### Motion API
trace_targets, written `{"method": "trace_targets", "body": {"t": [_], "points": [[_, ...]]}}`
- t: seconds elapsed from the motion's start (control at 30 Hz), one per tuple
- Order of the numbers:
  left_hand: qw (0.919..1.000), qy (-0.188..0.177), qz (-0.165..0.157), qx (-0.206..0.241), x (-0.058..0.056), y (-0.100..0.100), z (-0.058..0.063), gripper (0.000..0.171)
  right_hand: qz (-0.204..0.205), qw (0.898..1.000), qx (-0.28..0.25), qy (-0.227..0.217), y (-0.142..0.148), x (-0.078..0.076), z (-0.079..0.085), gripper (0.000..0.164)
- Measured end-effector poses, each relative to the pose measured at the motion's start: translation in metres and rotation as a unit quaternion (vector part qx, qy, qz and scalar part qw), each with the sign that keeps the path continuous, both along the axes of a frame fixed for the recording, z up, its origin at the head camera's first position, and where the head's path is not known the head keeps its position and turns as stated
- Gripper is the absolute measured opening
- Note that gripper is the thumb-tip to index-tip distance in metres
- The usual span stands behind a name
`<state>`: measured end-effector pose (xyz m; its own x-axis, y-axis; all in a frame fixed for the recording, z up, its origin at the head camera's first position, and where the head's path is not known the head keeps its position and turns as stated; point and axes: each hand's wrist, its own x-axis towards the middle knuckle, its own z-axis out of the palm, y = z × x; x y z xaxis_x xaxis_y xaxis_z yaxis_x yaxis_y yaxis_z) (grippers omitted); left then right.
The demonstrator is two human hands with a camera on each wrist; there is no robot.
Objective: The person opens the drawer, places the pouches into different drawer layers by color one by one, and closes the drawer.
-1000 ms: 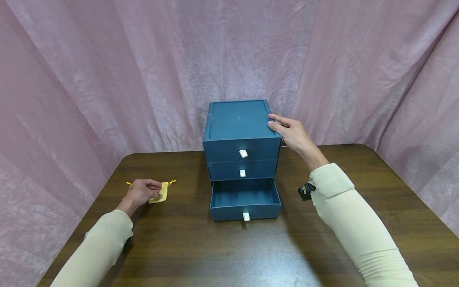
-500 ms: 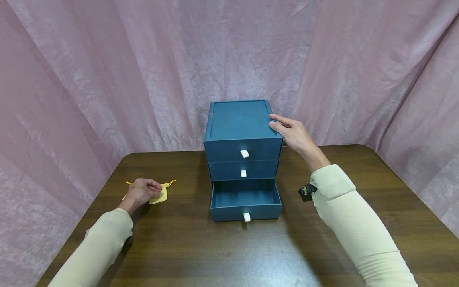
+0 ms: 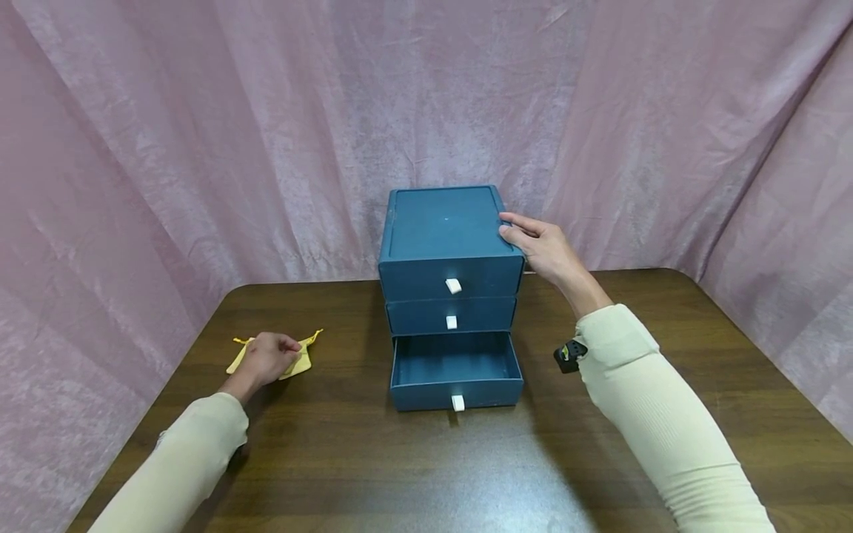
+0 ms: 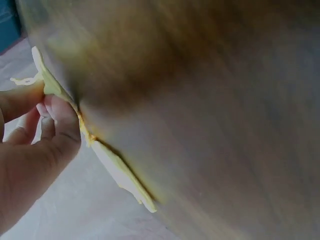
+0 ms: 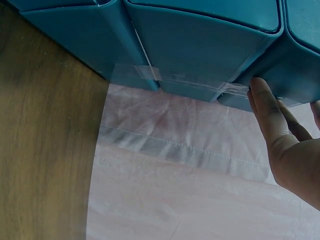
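Note:
Thumb and fingertips of my left hand (image 3: 266,358) pinch a small yellow drawstring pouch (image 3: 303,363) at the left of the table, its cord pointing up to the right. More yellow cloth (image 3: 236,360) with a cord lies on the other side of the hand, partly covered by it. In the left wrist view the pinched pouch (image 4: 53,86) tilts up from the wood. My right hand (image 3: 548,250) rests on the right top edge of a blue drawer cabinet (image 3: 445,222); its straight fingers (image 5: 270,107) touch the cabinet's side.
The cabinet's bottom drawer (image 3: 457,395) is pulled out, while the two above it are in. Each drawer has a white tab pull (image 3: 453,286). A pink curtain (image 3: 280,148) hangs behind the brown wooden table (image 3: 346,459).
My left hand has drawn slightly on the pouch, whose cord end has risen and shifted a little left. More yellow cloth shows left of the hand. The right hand and the drawers have stayed put.

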<state>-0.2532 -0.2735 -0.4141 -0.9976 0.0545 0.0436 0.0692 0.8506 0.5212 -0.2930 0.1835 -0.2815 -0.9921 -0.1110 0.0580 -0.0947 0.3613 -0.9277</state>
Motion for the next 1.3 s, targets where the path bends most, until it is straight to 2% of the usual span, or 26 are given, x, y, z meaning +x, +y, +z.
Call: {"method": "trace_targets", "body": {"t": [0.2,0.43,0.77,1.0,1.3], "points": [[0.9988,0.026,-0.004,0.04,0.006,0.002,0.004,0.01,-0.002,1.0,-0.004,0.0,0.0,0.0,0.0,0.054],[0.9916,0.001,-0.002,0.129,0.011,0.01,0.014,0.017,-0.004,1.0,-0.002,0.002,-0.001,0.0,0.001,0.054],[0.9851,0.031,-0.016,0.168,0.015,0.023,0.029,0.018,-0.006,1.0,-0.005,0.001,0.0,-0.001,-0.001,0.052],[0.9758,0.017,-0.029,0.216,0.017,0.035,0.035,0.02,-0.002,1.0,-0.004,0.002,0.0,-0.002,-0.001,0.053],[0.9765,0.016,-0.035,0.212,0.02,0.046,0.036,0.019,-0.002,1.0,-0.001,0.001,0.001,-0.002,-0.002,0.053]]}}
